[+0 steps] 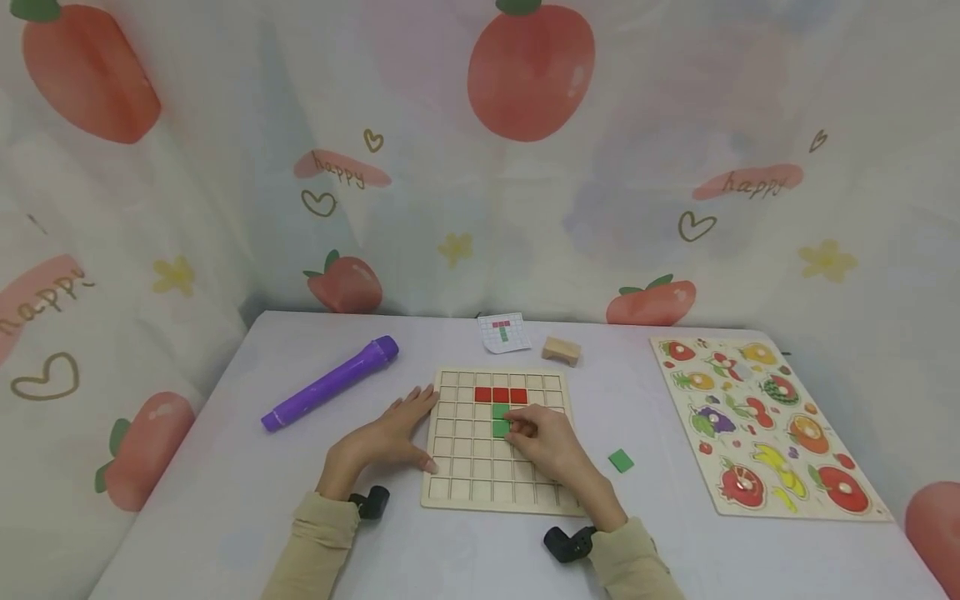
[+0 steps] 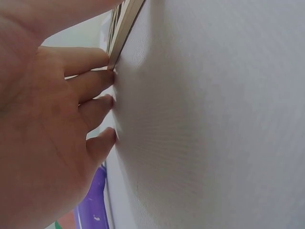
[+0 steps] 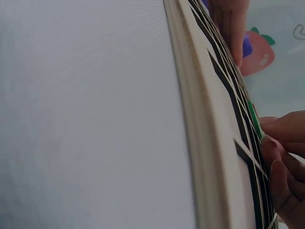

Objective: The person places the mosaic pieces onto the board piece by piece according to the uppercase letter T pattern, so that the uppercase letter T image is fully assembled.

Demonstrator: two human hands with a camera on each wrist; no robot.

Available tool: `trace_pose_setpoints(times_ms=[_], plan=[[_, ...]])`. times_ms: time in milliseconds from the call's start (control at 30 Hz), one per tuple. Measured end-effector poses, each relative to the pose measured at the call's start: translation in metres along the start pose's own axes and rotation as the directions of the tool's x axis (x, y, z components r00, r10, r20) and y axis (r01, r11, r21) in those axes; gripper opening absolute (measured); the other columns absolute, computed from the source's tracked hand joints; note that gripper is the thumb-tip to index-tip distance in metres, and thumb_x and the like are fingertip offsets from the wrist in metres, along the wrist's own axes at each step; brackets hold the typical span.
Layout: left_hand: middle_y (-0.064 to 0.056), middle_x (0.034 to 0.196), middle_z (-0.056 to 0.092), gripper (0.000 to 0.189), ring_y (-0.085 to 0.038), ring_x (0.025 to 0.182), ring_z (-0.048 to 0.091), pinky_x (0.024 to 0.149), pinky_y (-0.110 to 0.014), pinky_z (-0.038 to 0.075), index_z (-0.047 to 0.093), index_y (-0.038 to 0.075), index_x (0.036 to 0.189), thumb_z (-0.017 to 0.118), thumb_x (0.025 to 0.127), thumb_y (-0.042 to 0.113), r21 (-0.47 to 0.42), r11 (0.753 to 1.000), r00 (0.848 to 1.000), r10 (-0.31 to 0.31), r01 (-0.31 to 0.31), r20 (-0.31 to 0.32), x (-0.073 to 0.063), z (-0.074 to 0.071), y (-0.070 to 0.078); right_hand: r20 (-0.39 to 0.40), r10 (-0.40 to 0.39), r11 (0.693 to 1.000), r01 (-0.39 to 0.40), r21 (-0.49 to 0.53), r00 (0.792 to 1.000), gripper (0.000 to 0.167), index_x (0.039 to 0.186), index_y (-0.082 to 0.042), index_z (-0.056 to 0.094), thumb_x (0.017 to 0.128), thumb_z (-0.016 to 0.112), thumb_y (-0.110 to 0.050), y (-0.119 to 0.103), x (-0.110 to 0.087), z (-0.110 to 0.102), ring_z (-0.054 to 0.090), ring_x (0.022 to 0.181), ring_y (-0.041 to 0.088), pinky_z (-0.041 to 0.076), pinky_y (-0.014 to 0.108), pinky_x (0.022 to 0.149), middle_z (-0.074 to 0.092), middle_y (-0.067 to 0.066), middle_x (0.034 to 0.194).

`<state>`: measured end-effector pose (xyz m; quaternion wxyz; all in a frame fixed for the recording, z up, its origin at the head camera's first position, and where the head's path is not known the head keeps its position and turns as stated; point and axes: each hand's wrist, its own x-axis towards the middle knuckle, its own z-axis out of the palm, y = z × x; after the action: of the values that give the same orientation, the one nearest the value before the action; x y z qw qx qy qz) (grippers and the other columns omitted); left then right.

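A wooden grid board [image 1: 457, 471] lies on the table with three red square tiles [image 1: 501, 396] in a row near its top. Below the middle red one, two green square tiles [image 1: 500, 411] run downward. My right hand [image 1: 551, 446] is over the board, thumb and forefinger pinching the lower green tile [image 1: 500, 429]; in the right wrist view its fingertips meet a green edge [image 3: 256, 121]. My left hand [image 1: 390, 433] lies spread at the board's left side, thumb on its rim; in the left wrist view its fingertips [image 2: 108, 136] touch the tabletop beside the board's edge [image 2: 125, 26].
Right of the board lies a loose green tile [image 1: 621, 460]. A pattern card [image 1: 504, 333] showing a red and green T and a small wooden block [image 1: 562, 351] sit behind it. A purple microphone-shaped stick [image 1: 330, 383] lies left, a fruit puzzle board [image 1: 705, 454] right.
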<state>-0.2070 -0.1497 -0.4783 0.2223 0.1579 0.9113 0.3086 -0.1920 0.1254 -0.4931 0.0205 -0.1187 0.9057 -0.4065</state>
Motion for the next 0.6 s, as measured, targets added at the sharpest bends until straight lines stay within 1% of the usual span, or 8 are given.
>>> trace_pose_setpoints(times_ms=[133,267,333,400,500,600], plan=[[-0.011,0.173,0.012,0.115,-0.032,0.161,0.005,0.133,-0.050,0.004,0.024,0.006,0.164,0.092,0.074,0.026,0.002,1.000,1.000,0.001,-0.001,0.002,0.000,0.000,0.002,0.013,0.015,1.000,-0.016,0.021,1.000,0.025,0.113,-0.005,0.077,0.088,0.078,-0.002,0.001,-0.002,-0.004,0.059,0.078,0.009,0.052,0.019,0.067,0.068,-0.002,0.088],[-0.010,0.174,0.011,0.114,-0.031,0.161,0.004,0.133,-0.049,0.004,0.023,0.007,0.164,0.092,0.074,0.025,-0.002,1.000,1.000,-0.009,0.009,0.006,-0.001,0.000,0.002,0.046,0.064,0.996,-0.067,0.053,0.997,0.026,0.115,-0.009,0.076,0.090,0.076,-0.005,0.004,-0.003,-0.015,0.063,0.083,0.009,0.055,0.020,0.073,0.071,-0.003,0.093],[-0.009,0.174,0.011,0.114,-0.031,0.161,0.004,0.133,-0.049,0.004,0.024,0.007,0.164,0.092,0.074,0.026,-0.001,1.000,1.000,-0.013,0.013,0.006,0.000,0.000,0.001,0.052,0.087,0.995,-0.090,0.051,0.995,0.025,0.115,-0.011,0.076,0.091,0.076,-0.007,0.007,-0.003,-0.023,0.063,0.083,0.010,0.055,0.021,0.072,0.072,-0.002,0.095],[-0.008,0.174,0.011,0.114,-0.030,0.162,0.003,0.133,-0.049,0.004,0.023,0.008,0.164,0.092,0.075,0.026,0.001,1.000,1.000,-0.015,0.015,0.007,0.001,0.000,0.000,0.054,0.103,0.994,-0.105,0.039,0.993,0.022,0.113,-0.012,0.076,0.092,0.075,-0.009,0.010,-0.003,-0.032,0.063,0.082,0.012,0.054,0.022,0.068,0.072,-0.001,0.096],[-0.008,0.174,0.011,0.115,-0.031,0.161,0.004,0.133,-0.049,0.004,0.023,0.008,0.164,0.092,0.074,0.027,0.003,1.000,1.000,-0.011,0.011,0.004,0.002,0.001,-0.002,0.063,0.099,0.995,-0.099,0.007,0.993,0.019,0.111,-0.012,0.077,0.092,0.075,-0.010,0.016,-0.004,-0.048,0.061,0.079,0.014,0.052,0.024,0.066,0.073,0.001,0.096],[-0.009,0.174,0.011,0.115,-0.031,0.161,0.004,0.133,-0.049,0.005,0.023,0.007,0.164,0.092,0.074,0.027,0.008,1.000,1.000,-0.011,0.011,0.002,0.002,0.002,-0.002,0.097,0.086,0.996,-0.086,-0.005,0.992,0.018,0.111,-0.011,0.077,0.092,0.074,-0.013,0.024,-0.006,-0.062,0.061,0.079,0.015,0.051,0.025,0.066,0.073,0.002,0.098]])
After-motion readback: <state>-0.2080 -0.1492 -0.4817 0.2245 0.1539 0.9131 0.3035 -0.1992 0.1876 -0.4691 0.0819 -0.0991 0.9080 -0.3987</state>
